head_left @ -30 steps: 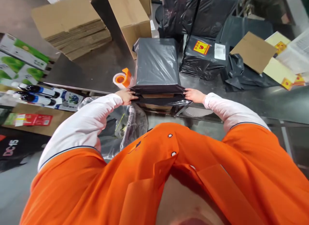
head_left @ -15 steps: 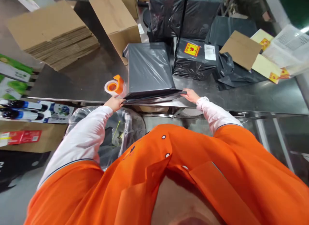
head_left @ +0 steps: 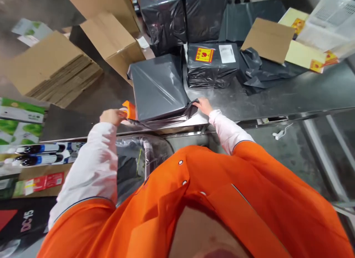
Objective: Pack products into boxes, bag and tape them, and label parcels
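A box wrapped in black plastic [head_left: 159, 90] sits at the near edge of the metal table. My right hand [head_left: 204, 106] pinches the loose end of the wrap at the box's near right corner. Left of the box, my left hand [head_left: 111, 116] is closed on an orange tape dispenser [head_left: 129, 109], whose roll is mostly hidden by my fingers. The loose plastic along the box's near side hangs in folds over the table edge.
Behind stand more black-wrapped boxes, one with a red-and-yellow fragile label [head_left: 204, 55]. Flattened cardboard [head_left: 55, 69] and an open carton [head_left: 111, 36] lie to the left. A plastic-lined bin [head_left: 148, 154] stands below the table edge. Bare metal tabletop [head_left: 277, 99] extends right.
My left hand has let go of the wrap's left end and moved left onto the tape dispenser. My right hand still holds the wrap's right end. The view has shifted.
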The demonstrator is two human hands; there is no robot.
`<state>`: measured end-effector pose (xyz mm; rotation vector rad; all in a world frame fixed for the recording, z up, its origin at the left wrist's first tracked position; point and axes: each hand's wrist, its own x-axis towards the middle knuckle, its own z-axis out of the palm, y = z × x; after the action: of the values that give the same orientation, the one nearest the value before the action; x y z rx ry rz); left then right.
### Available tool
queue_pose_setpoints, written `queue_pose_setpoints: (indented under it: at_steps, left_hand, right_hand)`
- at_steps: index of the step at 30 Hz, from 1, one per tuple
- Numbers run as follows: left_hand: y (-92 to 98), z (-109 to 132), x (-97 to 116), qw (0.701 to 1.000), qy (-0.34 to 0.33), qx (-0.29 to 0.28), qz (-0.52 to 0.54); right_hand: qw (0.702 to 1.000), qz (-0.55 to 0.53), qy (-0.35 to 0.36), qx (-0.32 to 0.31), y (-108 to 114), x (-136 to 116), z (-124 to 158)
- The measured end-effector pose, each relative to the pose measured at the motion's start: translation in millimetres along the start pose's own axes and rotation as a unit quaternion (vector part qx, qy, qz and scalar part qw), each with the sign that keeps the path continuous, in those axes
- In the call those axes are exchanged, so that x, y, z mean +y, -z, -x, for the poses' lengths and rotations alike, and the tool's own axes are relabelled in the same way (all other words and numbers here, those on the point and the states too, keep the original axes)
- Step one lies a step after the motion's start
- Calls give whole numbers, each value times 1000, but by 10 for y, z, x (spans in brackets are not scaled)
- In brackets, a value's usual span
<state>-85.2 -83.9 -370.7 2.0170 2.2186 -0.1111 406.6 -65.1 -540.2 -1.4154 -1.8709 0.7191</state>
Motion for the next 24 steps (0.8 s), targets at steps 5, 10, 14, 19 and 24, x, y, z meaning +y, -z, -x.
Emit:
queue_pose_setpoints:
  at_steps: [5,10,14,19,24]
  left_hand:
    - [420,78,1145,981,-143,126,43]
    - [264,75,2913,964,-263,-22,22]
    - [24,-66,3652,967,-225,-111,-48]
    - [-68,-161,3731,959,-214,-162,-87]
    - [-83,-142,3568,955,-222,-183,-77]
  right_hand:
    - [999,-45,-12,25,-52,-27,52]
    - [997,-69,6,22,-22,-37,29]
    - [997,-74,2,6,-19,-72,-10]
    - [996,-85,-24,-17,-44,-152,-44]
    - [993,-102,-22,-51,-22,-147,-108]
